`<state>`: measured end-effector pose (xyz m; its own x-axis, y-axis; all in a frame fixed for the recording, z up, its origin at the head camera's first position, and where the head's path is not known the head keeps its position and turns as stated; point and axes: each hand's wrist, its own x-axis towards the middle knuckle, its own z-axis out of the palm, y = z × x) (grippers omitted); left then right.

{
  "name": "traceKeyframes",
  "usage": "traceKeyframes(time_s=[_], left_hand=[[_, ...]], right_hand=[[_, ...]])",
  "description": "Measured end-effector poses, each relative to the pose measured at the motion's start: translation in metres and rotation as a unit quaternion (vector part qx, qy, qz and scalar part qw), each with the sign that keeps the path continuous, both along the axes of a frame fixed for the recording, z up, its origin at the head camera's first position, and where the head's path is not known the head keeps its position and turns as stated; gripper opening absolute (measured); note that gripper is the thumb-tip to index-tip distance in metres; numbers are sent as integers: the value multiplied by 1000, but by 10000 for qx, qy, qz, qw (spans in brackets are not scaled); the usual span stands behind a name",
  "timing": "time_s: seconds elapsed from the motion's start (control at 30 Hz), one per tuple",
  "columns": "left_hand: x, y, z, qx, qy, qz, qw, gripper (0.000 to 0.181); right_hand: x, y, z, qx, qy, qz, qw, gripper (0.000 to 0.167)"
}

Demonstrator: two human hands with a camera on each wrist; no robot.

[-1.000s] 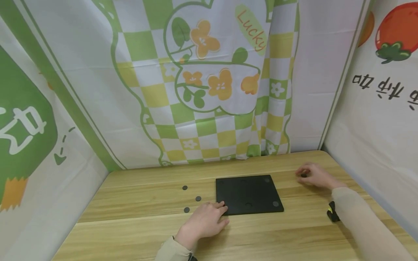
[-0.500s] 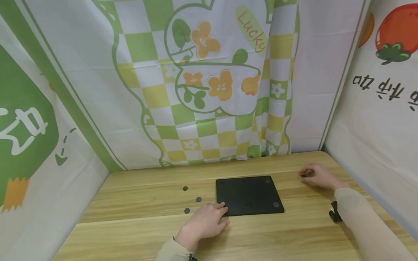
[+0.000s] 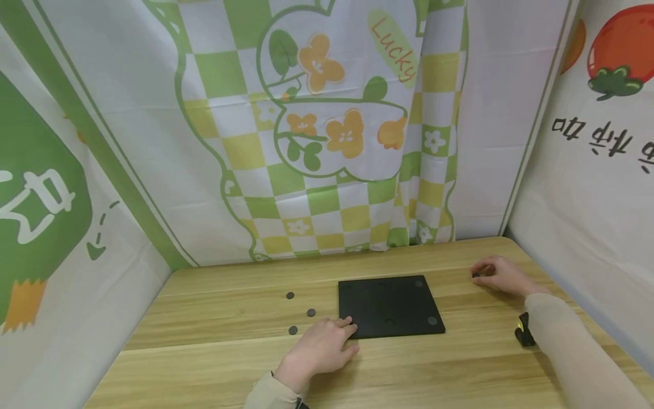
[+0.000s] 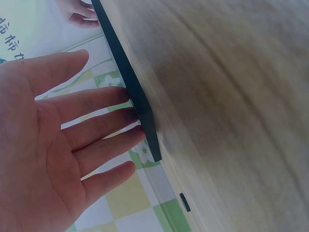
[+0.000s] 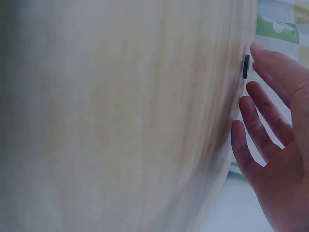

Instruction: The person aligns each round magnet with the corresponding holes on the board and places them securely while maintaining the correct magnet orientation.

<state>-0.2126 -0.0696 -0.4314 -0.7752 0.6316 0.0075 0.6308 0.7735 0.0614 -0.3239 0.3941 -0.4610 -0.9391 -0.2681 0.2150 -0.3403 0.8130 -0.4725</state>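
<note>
A thin black rectangular board (image 3: pixel 390 307) lies on the table, with two round dark discs at its right corners and faint round marks elsewhere. My left hand (image 3: pixel 322 347) rests its fingertips on the board's near-left corner; the left wrist view shows the fingers (image 4: pixel 104 123) fairly straight against the board's edge (image 4: pixel 128 72). To the right of the board, my right hand (image 3: pixel 501 275) is at a small black disc (image 3: pixel 476 275) on the table. In the right wrist view, its fingers are loosely bent and spread, fingertips beside the disc (image 5: pixel 246 66); whether they touch it is unclear.
Left of the board lie three loose dark discs: a far one (image 3: pixel 290 295), a middle one (image 3: pixel 311 312) and a near one (image 3: pixel 293 330). Patterned cloth (image 3: pixel 317 204) hangs behind the wooden table (image 3: pixel 214 318), with printed sheets at both sides.
My right hand has shifted slightly to the right, so its fingertips are closer to the small disc, which stays in place. My left hand and the board have not moved.
</note>
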Motion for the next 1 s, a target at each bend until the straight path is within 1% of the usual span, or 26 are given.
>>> traceKeyframes(time_s=[0.13, 0.27, 0.53, 0.73, 1.0], left_hand=[[0, 0, -1, -4, 5, 0, 10000, 45], [0, 0, 0, -14, 2, -24, 10000, 45], [1, 0, 1, -34, 28, -39, 10000, 45], [2, 0, 2, -65, 25, -18, 10000, 45], [2, 0, 2, -27, 11, -28, 10000, 44]], right_hand=[[2, -1, 2, -59, -124, -93, 9999, 30], [3, -1, 3, -167, -210, -93, 9996, 32], [3, 2, 0, -314, -171, -312, 9989, 34], [0, 8, -6, -378, -246, -488, 9978, 37], [-3, 11, -10, -331, -289, -538, 9976, 39]])
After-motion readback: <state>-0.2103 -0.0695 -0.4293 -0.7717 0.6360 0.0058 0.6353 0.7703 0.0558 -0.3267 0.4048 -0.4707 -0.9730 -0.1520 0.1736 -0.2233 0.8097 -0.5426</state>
